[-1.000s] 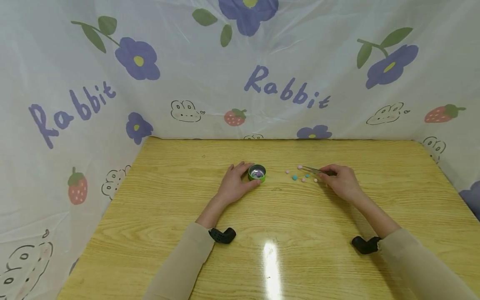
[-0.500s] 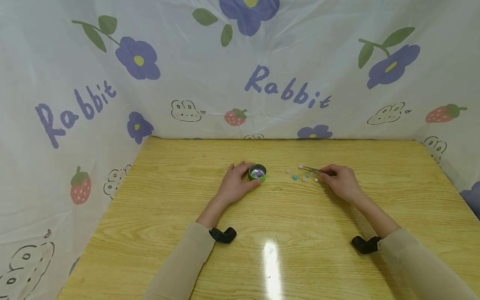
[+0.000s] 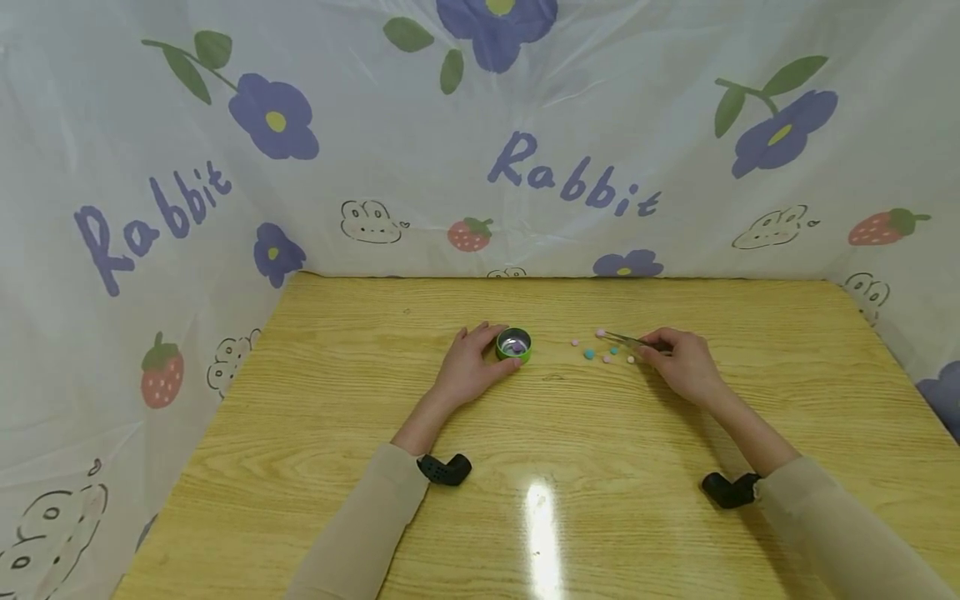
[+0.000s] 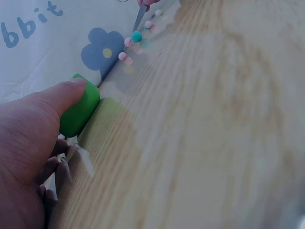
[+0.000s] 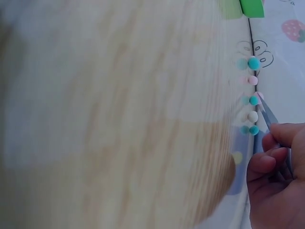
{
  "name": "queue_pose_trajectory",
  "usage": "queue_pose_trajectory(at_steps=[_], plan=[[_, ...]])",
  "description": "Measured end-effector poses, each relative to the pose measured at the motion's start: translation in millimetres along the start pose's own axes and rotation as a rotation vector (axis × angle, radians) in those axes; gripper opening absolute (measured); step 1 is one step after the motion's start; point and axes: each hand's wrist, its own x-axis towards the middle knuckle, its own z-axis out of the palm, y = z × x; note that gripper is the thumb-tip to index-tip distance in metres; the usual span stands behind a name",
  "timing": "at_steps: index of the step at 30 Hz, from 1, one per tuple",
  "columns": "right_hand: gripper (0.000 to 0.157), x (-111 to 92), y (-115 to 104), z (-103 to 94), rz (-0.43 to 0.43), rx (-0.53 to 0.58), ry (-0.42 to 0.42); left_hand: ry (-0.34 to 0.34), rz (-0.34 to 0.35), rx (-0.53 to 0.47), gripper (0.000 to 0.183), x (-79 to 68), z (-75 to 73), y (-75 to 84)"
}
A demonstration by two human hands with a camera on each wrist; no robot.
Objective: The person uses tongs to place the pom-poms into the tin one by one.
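Observation:
A small round tin [image 3: 502,358] with a green outside stands on the table, something purple [image 3: 516,347] lying inside it. My left hand [image 3: 468,367] holds it from the left, thumb on the near side and fingers behind; the left wrist view shows the thumb against the green wall [image 4: 81,112]. With my right hand [image 3: 686,362] I pinch metal tweezers [image 3: 630,339]. Their tips are right at a pink ball [image 3: 600,333], the farthest back of a small group. Nearer lie a large teal ball [image 3: 589,354], a smaller teal ball [image 3: 614,352] and a pink ball [image 3: 607,359].
A second small pink ball [image 3: 575,342] lies on the side toward the tin, and a white ball [image 3: 631,360] sits below the tweezers. Another teal ball [image 5: 254,130] shows in the right wrist view. Behind the wooden table [image 3: 360,350] hangs a printed cloth [image 3: 420,150].

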Motion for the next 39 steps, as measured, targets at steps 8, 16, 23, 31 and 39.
queue_pose_trajectory(at_steps=[8,16,23,31,39], plan=[[0.02,1,-3,-2.8,0.017,0.007,-0.003,0.001,-0.004,-0.009,0.061,-0.9,-2.4,2.7],[0.018,5,-11,-9.2,0.025,0.011,0.022,0.006,0.007,0.003,0.061,0.1,-2.4,2.4],[0.016,8,-17,-6.4,-0.022,0.024,0.041,0.009,0.004,0.006,0.062,0.8,-2.5,3.4],[0.018,11,-29,2.6,-0.023,0.031,0.006,0.002,-0.01,0.012,0.063,-1.7,-0.7,2.3],[0.015,14,-43,17.2,-0.046,0.094,-0.004,0.016,0.002,0.016,0.062,-3.7,2.0,0.8]])
